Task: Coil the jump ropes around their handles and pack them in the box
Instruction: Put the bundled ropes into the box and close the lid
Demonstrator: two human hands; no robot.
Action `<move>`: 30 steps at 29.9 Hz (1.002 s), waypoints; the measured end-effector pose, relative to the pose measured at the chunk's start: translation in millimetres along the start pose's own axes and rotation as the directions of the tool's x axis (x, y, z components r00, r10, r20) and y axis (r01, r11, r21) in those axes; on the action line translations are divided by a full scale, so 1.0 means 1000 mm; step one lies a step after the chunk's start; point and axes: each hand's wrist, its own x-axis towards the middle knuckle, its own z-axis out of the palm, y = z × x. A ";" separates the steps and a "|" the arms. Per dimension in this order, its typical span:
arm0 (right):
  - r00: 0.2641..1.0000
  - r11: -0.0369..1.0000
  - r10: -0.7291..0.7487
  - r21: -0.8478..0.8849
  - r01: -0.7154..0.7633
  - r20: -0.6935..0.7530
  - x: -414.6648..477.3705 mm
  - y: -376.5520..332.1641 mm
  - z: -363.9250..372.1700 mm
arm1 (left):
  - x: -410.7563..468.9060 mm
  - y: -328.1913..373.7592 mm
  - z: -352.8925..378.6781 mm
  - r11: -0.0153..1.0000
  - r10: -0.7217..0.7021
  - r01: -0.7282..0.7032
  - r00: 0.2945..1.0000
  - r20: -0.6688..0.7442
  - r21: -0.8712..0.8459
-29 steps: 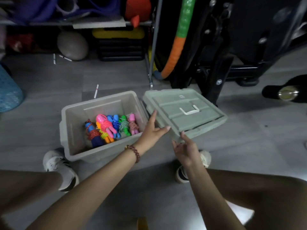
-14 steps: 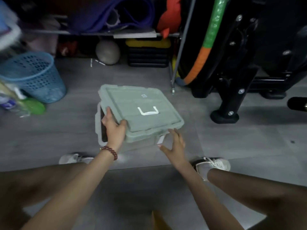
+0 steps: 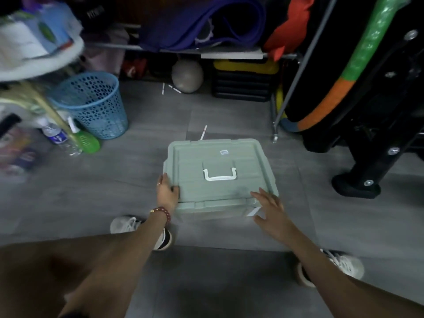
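- Left hand (image 3: 166,191) clamps the near-left corner of the lid (image 3: 218,161), with the thumb laid on top and the fingers wrapped down the left edge; a bead bracelet (image 3: 161,213) sits on that wrist
- Right hand (image 3: 269,208) is spread wide and grips nothing, its fingertips resting on the lid's near-right corner; a white latch (image 3: 253,212) shows just beneath it, and whether the thumb touches it cannot be told
- Half a second ago the lid sat skewed, leaving a strip of the opening bare on the left; now it lies square and covers the box (image 3: 206,213) fully
- One second ago the lid lay on the floor to the right, and the coiled jump ropes showed inside the box; now they are hidden under it
- Long axis of the lid runs left to right across the view; its white handle (image 3: 219,176) lies flat, bar towards the person and legs pointing away
- Closed box stands on the grey floor (image 3: 137,180), just ahead of the left shoe (image 3: 128,224) and the right shoe (image 3: 344,265)
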 end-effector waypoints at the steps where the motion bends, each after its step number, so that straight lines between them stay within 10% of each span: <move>1: 1.000 1.000 0.016 -0.025 -0.015 0.020 0.008 0.001 -0.001 | 0.004 -0.003 0.002 1.000 -0.001 0.001 1.000 0.002 0.024; 14: 0.952 0.933 0.301 -0.225 -0.280 0.061 0.086 0.012 0.019 | 0.019 -0.026 0.018 0.929 0.116 -0.145 0.988 0.105 0.342; 19: 0.970 0.956 0.228 -0.208 -0.207 0.082 0.088 0.023 0.007 | 0.014 0.015 0.018 0.725 -0.058 -0.036 0.992 0.114 0.688; 25: 0.995 0.989 0.017 -0.143 -0.031 -0.100 0.086 0.043 0.010 | -0.022 0.067 0.088 0.705 0.164 -0.512 0.791 0.589 0.492; 30: 0.945 0.963 -0.266 -0.004 0.270 -0.190 0.065 0.063 0.016 | -0.034 0.047 0.109 0.570 0.111 -0.583 0.752 0.649 0.578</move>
